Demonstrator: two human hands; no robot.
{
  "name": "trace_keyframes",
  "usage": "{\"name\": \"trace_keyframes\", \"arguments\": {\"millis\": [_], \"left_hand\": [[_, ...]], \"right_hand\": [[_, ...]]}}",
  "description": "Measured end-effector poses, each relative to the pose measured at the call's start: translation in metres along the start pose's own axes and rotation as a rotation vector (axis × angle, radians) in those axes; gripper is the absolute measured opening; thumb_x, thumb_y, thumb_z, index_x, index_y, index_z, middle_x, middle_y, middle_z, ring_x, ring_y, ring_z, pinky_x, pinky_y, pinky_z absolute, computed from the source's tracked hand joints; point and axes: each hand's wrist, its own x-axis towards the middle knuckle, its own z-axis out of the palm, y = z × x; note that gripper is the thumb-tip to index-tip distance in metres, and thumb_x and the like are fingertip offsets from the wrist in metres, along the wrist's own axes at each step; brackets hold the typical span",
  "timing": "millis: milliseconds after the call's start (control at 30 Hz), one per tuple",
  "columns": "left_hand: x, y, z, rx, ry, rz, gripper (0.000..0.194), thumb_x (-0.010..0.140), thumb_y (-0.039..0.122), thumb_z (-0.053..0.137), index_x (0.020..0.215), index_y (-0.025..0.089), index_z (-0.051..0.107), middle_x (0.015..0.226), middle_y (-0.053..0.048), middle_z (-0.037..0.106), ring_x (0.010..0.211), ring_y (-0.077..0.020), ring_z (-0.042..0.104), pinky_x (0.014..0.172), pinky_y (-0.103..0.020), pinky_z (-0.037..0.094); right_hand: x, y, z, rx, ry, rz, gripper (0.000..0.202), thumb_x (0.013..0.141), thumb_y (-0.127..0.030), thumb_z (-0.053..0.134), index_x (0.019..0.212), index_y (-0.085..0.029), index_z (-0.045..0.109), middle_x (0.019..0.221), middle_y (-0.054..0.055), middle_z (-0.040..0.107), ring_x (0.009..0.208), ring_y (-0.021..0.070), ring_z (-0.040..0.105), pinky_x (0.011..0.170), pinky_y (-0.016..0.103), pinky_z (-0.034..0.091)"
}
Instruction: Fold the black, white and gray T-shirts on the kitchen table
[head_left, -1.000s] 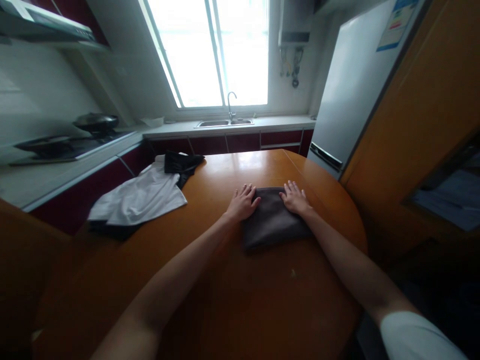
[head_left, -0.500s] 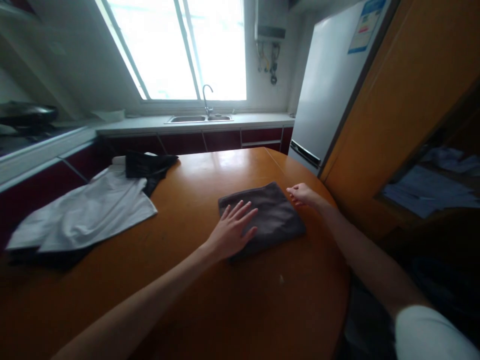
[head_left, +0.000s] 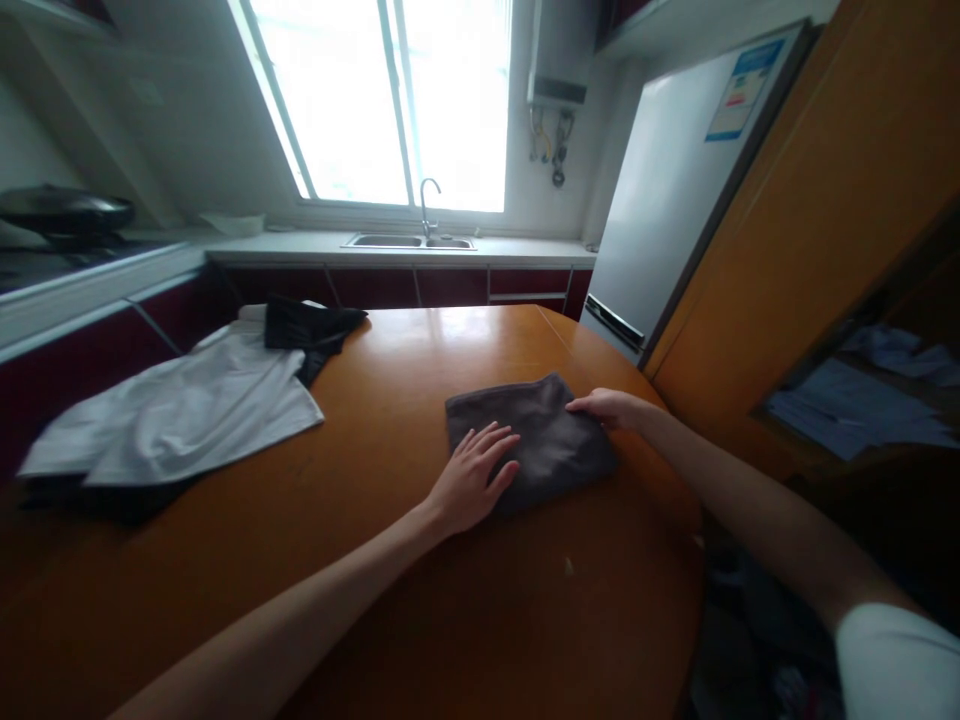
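Note:
A dark grey folded garment [head_left: 551,430] lies flat on the wooden table, roughly square; its exact kind does not show. My left hand [head_left: 476,477] rests on its near left part, fingers spread and palm down. At the garment's right edge, my right hand [head_left: 606,407] has thumb and fingers closed on the cloth in a pinch. The underside of the garment and its inner folds are hidden.
White clothing [head_left: 202,400] and black clothing [head_left: 311,325] lie in a loose pile on the table's left side. The rounded wooden table [head_left: 420,360] ends near my right arm. Beyond are a sink [head_left: 386,241], a fridge [head_left: 667,190] and a wok [head_left: 64,212].
My right hand has come in from just off the right edge and now pinches the garment there. My left hand stays spread on the cloth. The camera view has shifted slightly.

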Motion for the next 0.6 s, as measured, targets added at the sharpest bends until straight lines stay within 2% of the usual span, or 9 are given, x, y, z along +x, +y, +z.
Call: {"name": "trace_keyframes", "arguments": {"millis": [167, 300, 400, 500, 600], "left_hand": [[0.008, -0.011, -0.013, -0.148, 0.288, -0.04, 0.029, 0.105, 0.035, 0.042, 0.12, 0.022, 0.063, 0.122, -0.009, 0.067, 0.118, -0.0231, 0.06, 0.103, -0.042, 0.048], [0.012, -0.026, -0.015, -0.19, 0.386, -0.12, 0.026, 0.103, 0.035, 0.042, 0.109, 0.022, 0.064, 0.106, -0.007, 0.069, 0.104, -0.0226, 0.064, 0.094, -0.04, 0.051], [0.013, -0.036, -0.01, -0.242, 0.409, -0.193, 0.025, 0.101, 0.034, 0.043, 0.109, 0.021, 0.064, 0.104, -0.006, 0.07, 0.101, -0.0227, 0.066, 0.093, -0.04, 0.051], [0.013, -0.041, -0.005, -0.277, 0.397, -0.236, 0.025, 0.099, 0.034, 0.045, 0.11, 0.021, 0.063, 0.104, -0.007, 0.071, 0.101, -0.0227, 0.066, 0.094, -0.041, 0.051], [0.014, -0.045, -0.002, -0.29, 0.382, -0.257, 0.024, 0.097, 0.033, 0.048, 0.111, 0.021, 0.063, 0.104, -0.006, 0.072, 0.1, -0.0222, 0.067, 0.093, -0.042, 0.052]], "right_hand": [[-0.001, -0.009, 0.002, 0.121, -0.054, -0.028, 0.009, 0.09, -0.024, 0.069, 0.09, -0.016, 0.067, 0.071, 0.002, 0.071, 0.056, 0.0112, 0.064, 0.051, 0.017, 0.051], [0.008, -0.016, -0.008, 0.232, -0.114, -0.066, 0.01, 0.09, -0.026, 0.067, 0.089, -0.016, 0.069, 0.076, 0.006, 0.074, 0.071, 0.0178, 0.072, 0.067, 0.023, 0.059], [0.02, -0.02, -0.031, 0.264, -0.098, -0.027, 0.014, 0.091, -0.027, 0.062, 0.089, -0.015, 0.07, 0.079, 0.008, 0.076, 0.073, 0.0196, 0.072, 0.071, 0.027, 0.06], [0.033, -0.021, -0.063, 0.293, -0.054, 0.006, 0.021, 0.093, -0.029, 0.057, 0.092, -0.013, 0.071, 0.078, 0.008, 0.076, 0.071, 0.0201, 0.071, 0.072, 0.03, 0.061], [0.044, -0.021, -0.095, 0.263, 0.068, -0.001, 0.026, 0.094, -0.031, 0.055, 0.091, -0.011, 0.071, 0.073, 0.01, 0.075, 0.068, 0.0219, 0.071, 0.071, 0.034, 0.061]]}}
